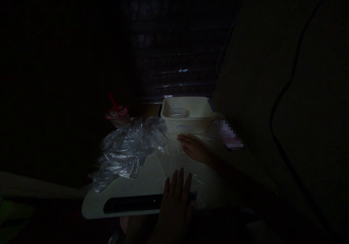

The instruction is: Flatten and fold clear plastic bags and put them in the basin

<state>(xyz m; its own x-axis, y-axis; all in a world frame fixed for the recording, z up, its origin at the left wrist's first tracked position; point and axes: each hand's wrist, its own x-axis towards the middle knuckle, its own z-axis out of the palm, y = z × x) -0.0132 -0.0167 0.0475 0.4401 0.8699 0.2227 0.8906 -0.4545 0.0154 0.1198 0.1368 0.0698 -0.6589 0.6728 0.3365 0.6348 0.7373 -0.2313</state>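
Note:
In dim light, a clear plastic sheet or bag (171,158) lies on a small white table (95,204). My left hand (176,196) rests flat at the table's front edge, over the end of a dark slot, with its fingers spread and pointing away from me. Farther back, my right hand (193,149) lies on the clear plastic just in front of a white tub (188,125), its fingers stretched out toward the left. Neither hand holds anything. A heap of crumpled clear plastic bags (128,147) covers the table's left side.
A lidded cup (118,117) with a red straw stands at the back left. A blurred, pixelated item (231,135) lies right of the tub. A dark cable (272,117) hangs along the right side.

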